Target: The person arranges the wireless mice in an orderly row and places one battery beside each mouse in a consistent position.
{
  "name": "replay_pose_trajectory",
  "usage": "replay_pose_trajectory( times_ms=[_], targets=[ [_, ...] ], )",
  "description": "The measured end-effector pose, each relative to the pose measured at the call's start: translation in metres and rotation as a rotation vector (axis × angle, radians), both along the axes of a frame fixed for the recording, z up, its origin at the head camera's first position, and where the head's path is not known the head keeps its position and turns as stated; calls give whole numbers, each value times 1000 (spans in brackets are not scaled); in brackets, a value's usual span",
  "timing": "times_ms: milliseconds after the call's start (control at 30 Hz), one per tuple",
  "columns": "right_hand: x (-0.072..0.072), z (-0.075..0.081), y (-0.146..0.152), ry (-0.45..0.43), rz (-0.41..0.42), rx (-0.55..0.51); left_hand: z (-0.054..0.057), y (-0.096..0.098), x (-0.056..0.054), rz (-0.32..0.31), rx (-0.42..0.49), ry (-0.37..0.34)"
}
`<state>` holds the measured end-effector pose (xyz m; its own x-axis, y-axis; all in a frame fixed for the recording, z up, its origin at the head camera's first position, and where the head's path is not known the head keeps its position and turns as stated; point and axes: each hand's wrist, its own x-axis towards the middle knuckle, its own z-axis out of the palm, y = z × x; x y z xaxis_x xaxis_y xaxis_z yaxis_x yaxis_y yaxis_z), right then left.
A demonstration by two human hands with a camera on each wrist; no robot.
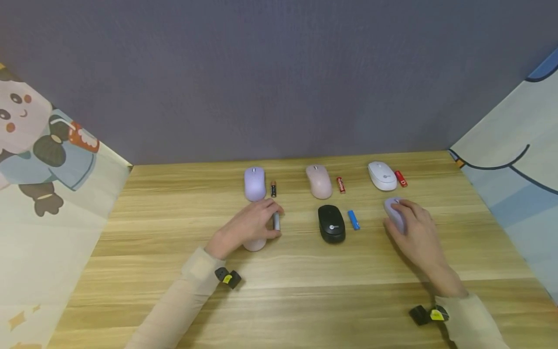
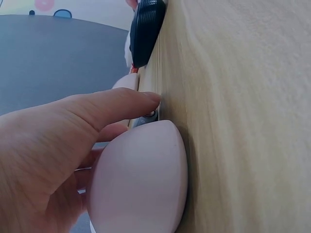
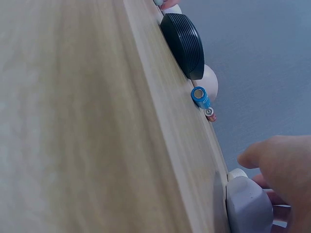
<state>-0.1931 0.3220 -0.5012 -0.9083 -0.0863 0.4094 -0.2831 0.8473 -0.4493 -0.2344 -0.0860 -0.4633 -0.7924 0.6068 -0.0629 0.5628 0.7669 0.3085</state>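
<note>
My left hand (image 1: pixel 246 225) reaches over a pale pink mouse (image 2: pixel 138 179) and pinches a grey battery (image 1: pixel 276 221) between thumb and fingers, one at each end. The hand hides much of that mouse in the head view. At the right, my right hand (image 1: pixel 416 235) holds a lavender mouse (image 1: pixel 394 213), thumb along its left side and fingers curled over its far part. In the right wrist view the rounded end of this lavender mouse (image 3: pixel 249 208) shows beside the fingers.
Behind are another lavender mouse (image 1: pixel 255 184) with a black battery (image 1: pixel 273 189), a pink mouse (image 1: pixel 319 182) with a red battery (image 1: pixel 341 185), and a white mouse (image 1: pixel 382 176) with a red battery (image 1: pixel 401 178). Between the hands sit a black mouse (image 1: pixel 332 224) and a blue battery (image 1: pixel 353 220).
</note>
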Motion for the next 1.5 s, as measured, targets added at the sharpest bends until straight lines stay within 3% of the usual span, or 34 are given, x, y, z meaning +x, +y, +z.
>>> replay_pose_trajectory(
  times_ms=[267,533,767,1033,1500],
  targets=[
    [0,0,-1,1,-4,7,1,-2,4,-11,60,56],
    [-2,0,1,11,8,2,2,-8,6,-32,201,245],
    [-2,0,4,-3,-3,3,6,-20,15,36,322,335],
    [-2,0,7,-4,-1,3,13,-42,24,112,356,398],
    [-2,0,7,-19,1,13,14,-69,31,119,463,578]
  ],
)
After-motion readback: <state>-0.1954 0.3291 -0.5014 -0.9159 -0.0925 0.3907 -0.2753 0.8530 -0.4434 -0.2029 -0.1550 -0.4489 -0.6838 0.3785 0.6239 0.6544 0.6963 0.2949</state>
